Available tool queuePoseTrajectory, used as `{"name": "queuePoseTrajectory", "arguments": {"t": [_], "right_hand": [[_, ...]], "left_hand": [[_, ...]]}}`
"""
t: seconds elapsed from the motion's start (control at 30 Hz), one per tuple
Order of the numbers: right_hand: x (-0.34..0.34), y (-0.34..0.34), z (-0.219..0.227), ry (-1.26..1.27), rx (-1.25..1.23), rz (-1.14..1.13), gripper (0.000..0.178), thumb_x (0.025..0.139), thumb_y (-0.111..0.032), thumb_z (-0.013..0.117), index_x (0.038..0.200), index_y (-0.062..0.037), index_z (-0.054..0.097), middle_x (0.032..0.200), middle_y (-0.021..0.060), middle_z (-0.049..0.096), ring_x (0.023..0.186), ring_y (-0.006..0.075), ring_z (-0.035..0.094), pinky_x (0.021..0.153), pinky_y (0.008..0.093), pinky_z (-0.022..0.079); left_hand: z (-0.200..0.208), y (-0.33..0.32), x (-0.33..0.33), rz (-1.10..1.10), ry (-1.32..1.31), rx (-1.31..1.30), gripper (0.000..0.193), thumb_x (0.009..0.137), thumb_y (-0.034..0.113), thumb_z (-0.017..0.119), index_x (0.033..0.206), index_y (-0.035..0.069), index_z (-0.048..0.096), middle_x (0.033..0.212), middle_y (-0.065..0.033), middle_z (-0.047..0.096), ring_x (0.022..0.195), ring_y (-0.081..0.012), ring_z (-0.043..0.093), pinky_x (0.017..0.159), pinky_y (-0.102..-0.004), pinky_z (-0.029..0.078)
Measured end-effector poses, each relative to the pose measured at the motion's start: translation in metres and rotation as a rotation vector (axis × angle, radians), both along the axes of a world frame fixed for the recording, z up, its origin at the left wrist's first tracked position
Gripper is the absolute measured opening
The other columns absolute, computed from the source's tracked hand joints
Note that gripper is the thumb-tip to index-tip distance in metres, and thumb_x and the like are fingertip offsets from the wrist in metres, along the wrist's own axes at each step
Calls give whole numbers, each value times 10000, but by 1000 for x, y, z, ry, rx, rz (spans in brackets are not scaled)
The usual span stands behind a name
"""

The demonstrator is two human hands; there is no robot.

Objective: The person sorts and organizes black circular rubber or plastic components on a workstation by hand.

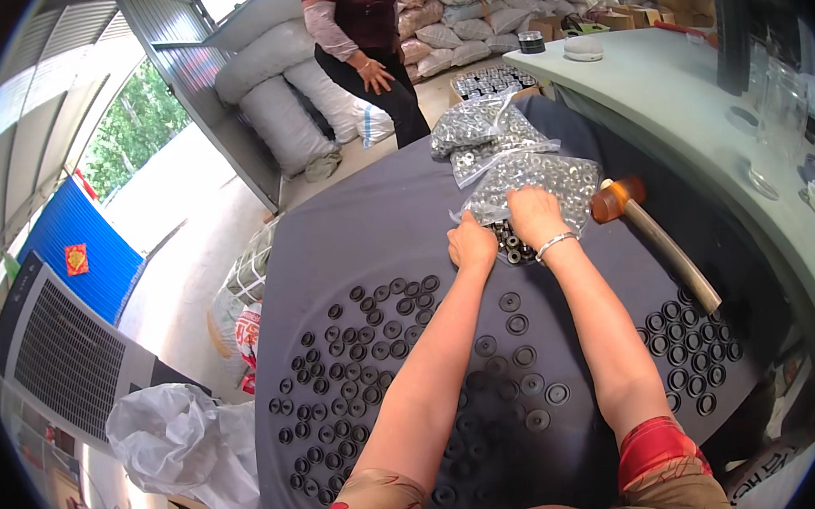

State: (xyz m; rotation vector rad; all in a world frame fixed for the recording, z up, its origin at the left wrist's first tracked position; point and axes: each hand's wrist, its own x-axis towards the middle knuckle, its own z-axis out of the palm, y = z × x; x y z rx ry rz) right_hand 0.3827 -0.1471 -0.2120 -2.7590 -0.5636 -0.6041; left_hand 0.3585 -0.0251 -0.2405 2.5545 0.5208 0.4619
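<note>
On the dark worktop [377, 228], both hands far forward at a small pile of black rings [512, 244]. Across the worktop's near half, many more black rings laid flat in loose rows: a wide spread [358, 354] to the left, a looser scatter [523, 379] between the forearms, a tight block [688, 347] to the right. Beyond the hands, three clear bags of silvery washers: nearest bag [555, 181] touching the right hand, middle bag [500, 151] behind it, far bag [464, 126] at the worktop's far edge. Just right of the nearest bag, a mallet [655, 235] lying flat, brown head toward the bags, pale handle running down to the right. Left hand [472, 245] curled, fingers bent down onto the pile's left side; grip on any single ring not discernible. Right hand [534, 214] also curled, knuckles up, fingertips tucked at the seam between the nearest bag and the pile; whether pinching a ring or the bag's edge, cannot tell. Silver bangle [556, 243] on the right wrist. Further back, a person [362, 38] in dark clothes by white sacks [284, 82]. To the right, a pale green counter [663, 91] with a black roll [531, 42] near its far end.
</note>
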Motion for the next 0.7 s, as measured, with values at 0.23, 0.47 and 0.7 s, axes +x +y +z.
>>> {"name": "queuePoseTrajectory", "arguments": {"t": [0.23,0.47,0.7], "right_hand": [[0,0,-2,0,10,3,166,773,-70,558,843,-63,709,860,160,683,846,298,674,735,389,536],[1,-1,-6,25,55,-16,160,761,-66,550,799,-48,705,837,179,677,815,318,672,714,400,535],[0,-4,-2,-162,202,44,135,721,-51,536,727,-31,669,760,203,653,732,360,659,665,437,527]], "left_hand": [[-3,0,-3,-6,-32,62,430,790,106,513,1217,58,546,992,-242,647,960,-405,614,841,-466,485],[-6,5,-5,14,-25,118,311,795,129,555,1083,10,557,934,-215,662,877,-394,634,784,-467,503],[4,0,-10,116,-128,47,254,781,147,614,940,-13,499,890,-242,653,879,-377,642,754,-452,510]]}}
